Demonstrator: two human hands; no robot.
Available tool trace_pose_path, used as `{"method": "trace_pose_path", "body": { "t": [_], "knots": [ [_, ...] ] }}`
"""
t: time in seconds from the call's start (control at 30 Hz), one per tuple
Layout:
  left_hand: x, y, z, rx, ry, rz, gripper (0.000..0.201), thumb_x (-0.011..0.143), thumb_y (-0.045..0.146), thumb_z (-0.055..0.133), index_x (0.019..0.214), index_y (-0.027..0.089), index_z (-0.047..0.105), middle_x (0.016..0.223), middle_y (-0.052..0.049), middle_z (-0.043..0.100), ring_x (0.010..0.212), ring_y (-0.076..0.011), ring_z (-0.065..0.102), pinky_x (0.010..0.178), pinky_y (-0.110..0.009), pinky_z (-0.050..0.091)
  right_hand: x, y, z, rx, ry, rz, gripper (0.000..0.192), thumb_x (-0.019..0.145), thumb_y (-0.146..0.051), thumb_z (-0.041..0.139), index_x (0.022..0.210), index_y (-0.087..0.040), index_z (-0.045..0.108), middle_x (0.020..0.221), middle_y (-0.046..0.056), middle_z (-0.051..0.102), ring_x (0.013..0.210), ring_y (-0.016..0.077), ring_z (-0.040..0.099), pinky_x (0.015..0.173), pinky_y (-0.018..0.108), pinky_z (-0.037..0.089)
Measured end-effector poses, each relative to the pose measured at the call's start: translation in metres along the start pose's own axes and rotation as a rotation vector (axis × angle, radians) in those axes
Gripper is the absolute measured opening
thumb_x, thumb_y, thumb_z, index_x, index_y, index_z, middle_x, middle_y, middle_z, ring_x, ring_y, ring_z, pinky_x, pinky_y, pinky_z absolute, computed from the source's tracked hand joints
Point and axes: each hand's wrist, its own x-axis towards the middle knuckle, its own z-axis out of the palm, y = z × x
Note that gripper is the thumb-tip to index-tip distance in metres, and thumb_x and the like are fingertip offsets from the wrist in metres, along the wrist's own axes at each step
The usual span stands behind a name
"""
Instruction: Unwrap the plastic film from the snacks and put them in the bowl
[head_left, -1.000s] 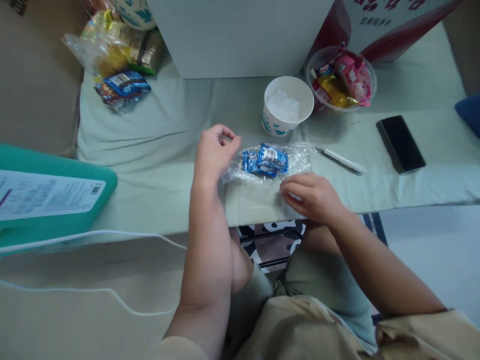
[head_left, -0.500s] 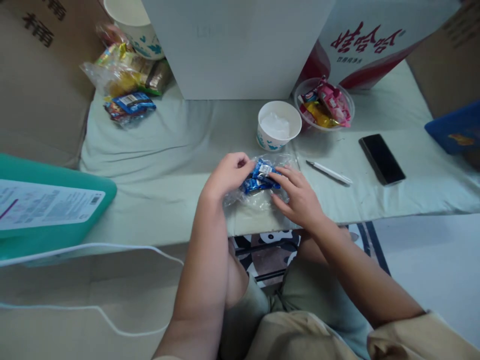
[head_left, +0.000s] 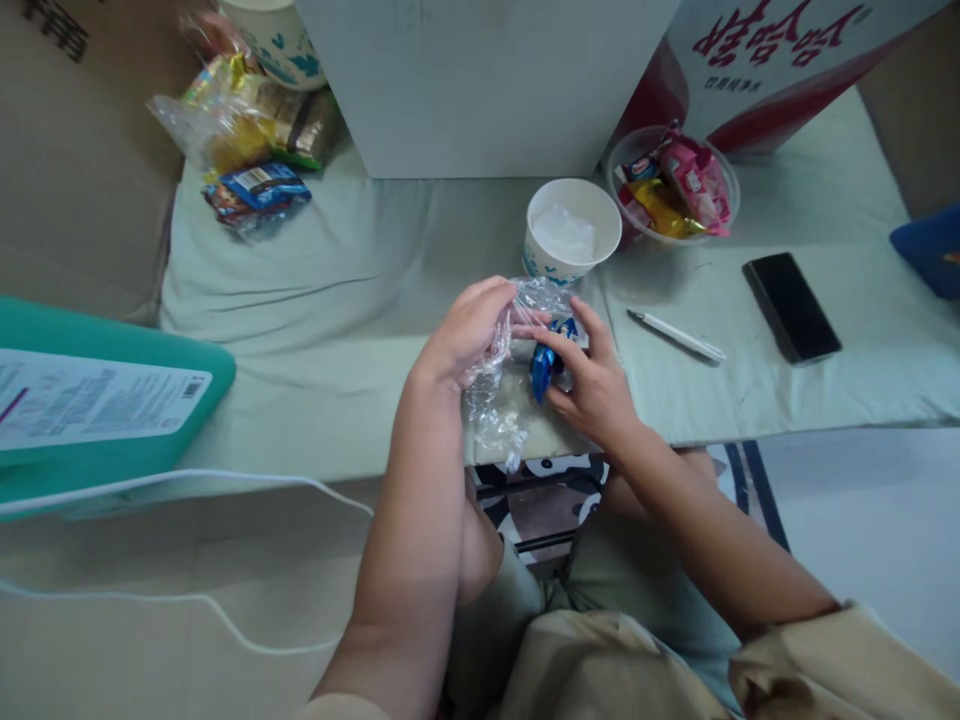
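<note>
a clear plastic bag is now held lifted off the worktop, just in front of the white paper cup, where half a second ago it lay flat on the cloth under both hands. the left hand is closed around the upper edge of the bag, its fingers pinching the film so that the loose crumpled end hangs down over the worktop's front edge. the right hand is curled, its thumb and fingers closed on the blue wrapped snacks through the film, which have been turned from lying flat to standing nearly on end. from this change it may be judged that the bag has been gathered up and its contents are being worked toward one end, though whether the mouth is open cannot be told. to the right of the cup a white pen and a dark phone lie untouched; behind and right of the cup a clear tub of pink and yellow snacks stands; far left of the cup, filled snack bags are piled.
</note>
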Motion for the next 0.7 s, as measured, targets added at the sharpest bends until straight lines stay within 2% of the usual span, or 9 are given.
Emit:
{"method": "trace_pose_path", "body": {
  "t": [0.1, 0.2, 0.33, 0.4, 0.5, 0.53, 0.6, 0.63, 0.7],
  "knots": [
    [0.006, -0.001, -0.003, 0.004, 0.127, 0.027, 0.017, 0.098, 0.026, 0.047, 0.081, 0.022, 0.047, 0.079, -0.005, 0.075, 0.066, -0.0196, 0.074, 0.047, -0.023, 0.038, -0.003, 0.003, 0.001, 0.04, 0.033, -0.014, 0.061, 0.084, -0.011, 0.063, 0.137, -0.038, 0.055, 0.167, 0.006, 0.032, 0.154, 0.0355, 0.04, 0.12, 0.061, 0.044],
    [0.01, -0.002, -0.008, 0.017, 0.251, 0.021, 0.018, 0.096, 0.022, 0.047, 0.078, 0.022, 0.045, 0.077, -0.004, 0.073, 0.056, -0.015, 0.067, 0.047, -0.022, 0.038, -0.009, 0.006, -0.002, 0.112, 0.11, -0.022, 0.051, 0.088, -0.017, 0.064, 0.134, -0.036, 0.056, 0.162, 0.01, 0.039, 0.147, 0.0341, 0.05, 0.116, 0.059, 0.049],
    [0.01, 0.0, -0.011, 0.034, 0.363, 0.02, 0.019, 0.096, 0.02, 0.045, 0.077, 0.022, 0.048, 0.073, -0.002, 0.07, 0.05, -0.0118, 0.059, 0.047, -0.022, 0.037, -0.021, 0.005, -0.018, 0.119, 0.218, 0.036, 0.044, 0.089, -0.023, 0.068, 0.131, -0.035, 0.059, 0.158, 0.012, 0.046, 0.14, 0.0351, 0.057, 0.109, 0.059, 0.055],
    [0.01, 0.001, -0.01, 0.046, 0.388, 0.024, 0.019, 0.095, 0.021, 0.045, 0.077, 0.021, 0.049, 0.073, -0.002, 0.069, 0.051, -0.0112, 0.057, 0.046, -0.022, 0.035, -0.026, 0.005, -0.033, 0.167, 0.252, 0.061, 0.044, 0.086, -0.024, 0.072, 0.128, -0.034, 0.062, 0.156, 0.012, 0.051, 0.139, 0.036, 0.058, 0.108, 0.06, 0.055],
    [0.011, 0.002, -0.009, 0.05, 0.381, 0.026, 0.018, 0.094, 0.022, 0.047, 0.077, 0.021, 0.049, 0.073, -0.002, 0.069, 0.053, -0.0115, 0.058, 0.047, -0.022, 0.034, -0.023, 0.017, -0.064, 0.372, 0.396, 0.202, 0.05, 0.078, -0.03, 0.082, 0.125, -0.035, 0.065, 0.133, 0.01, 0.068, 0.121, 0.0338, 0.07, 0.101, 0.059, 0.059],
    [0.011, 0.002, -0.008, 0.05, 0.372, 0.026, 0.017, 0.094, 0.022, 0.048, 0.077, 0.021, 0.05, 0.073, -0.001, 0.069, 0.054, -0.0116, 0.058, 0.047, -0.021, 0.034, -0.018, 0.025, -0.076, 0.453, 0.467, 0.265, 0.049, 0.078, -0.033, 0.082, 0.124, -0.036, 0.065, 0.122, 0.008, 0.072, 0.112, 0.032, 0.073, 0.096, 0.058, 0.061],
    [0.012, 0.002, -0.006, 0.055, 0.361, 0.033, 0.015, 0.093, 0.022, 0.048, 0.078, 0.021, 0.051, 0.073, -0.001, 0.07, 0.054, -0.0115, 0.059, 0.048, -0.021, 0.035, 0.0, 0.048, -0.104, 0.577, 0.553, 0.335, 0.034, 0.089, -0.044, 0.069, 0.122, -0.036, 0.065, 0.11, 0.005, 0.073, 0.096, 0.0273, 0.075, 0.083, 0.053, 0.064],
    [0.012, 0.002, -0.005, 0.06, 0.355, 0.038, 0.015, 0.092, 0.022, 0.048, 0.078, 0.021, 0.051, 0.073, -0.001, 0.07, 0.054, -0.0116, 0.059, 0.048, -0.021, 0.035, 0.013, 0.061, -0.119, 0.708, 0.532, 0.373, 0.024, 0.09, -0.046, 0.065, 0.111, -0.033, 0.068, 0.105, 0.005, 0.073, 0.091, 0.0259, 0.074, 0.08, 0.051, 0.063],
    [0.013, 0.003, -0.002, 0.073, 0.347, 0.039, 0.014, 0.091, 0.023, 0.049, 0.077, 0.021, 0.052, 0.074, -0.001, 0.071, 0.053, -0.0117, 0.06, 0.048, -0.021, 0.035, 0.042, 0.091, -0.144, 0.88, 0.432, 0.41, 0.022, 0.089, -0.048, 0.063, 0.094, -0.028, 0.07, 0.096, 0.007, 0.072, 0.083, 0.0232, 0.072, 0.074, 0.046, 0.062]
  ]
}}
